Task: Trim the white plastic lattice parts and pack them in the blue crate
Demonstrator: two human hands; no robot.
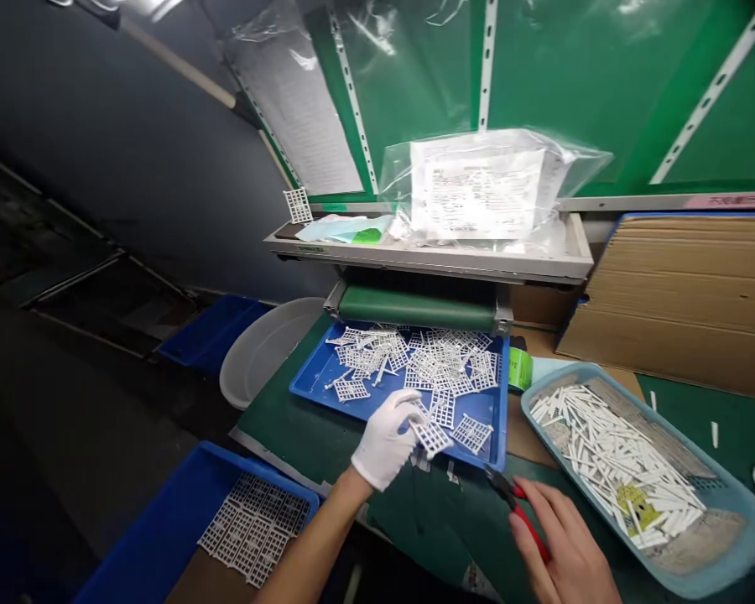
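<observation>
Over the near side of the blue tray [318, 386], the gloved left hand [385, 440] is holding a white grid [433, 438], fingers pinched together on its edge. Beside the tray, the bare right hand [563, 541] is gripping red-handled pliers [531, 530], fingers curled around the handles. Judging by its thin bars, the grid is probably feeling light, stiff and brittle, so its outer frame is offering the safest hold.
</observation>
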